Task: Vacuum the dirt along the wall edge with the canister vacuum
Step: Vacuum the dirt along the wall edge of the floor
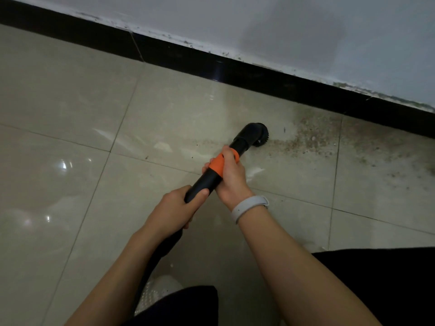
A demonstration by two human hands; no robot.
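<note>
A black vacuum wand (208, 178) with an orange collar (219, 164) runs up from the bottom centre to a round black brush nozzle (255, 135) on the beige tiled floor. My right hand (231, 176) grips the wand at the orange collar. My left hand (177, 205) grips the wand lower down, where the black hose (164, 248) begins. A patch of brownish dirt (313, 137) lies right of the nozzle, along the black baseboard (270, 82). The brush sits at the dirt's left edge.
A white wall (282, 27) with flaking paint rises above the baseboard. Glossy tiles (70, 137) spread to the left. My dark-trousered legs (388, 285) and a light shoe (160, 290) fill the bottom of the view. A white band (247, 207) is on my right wrist.
</note>
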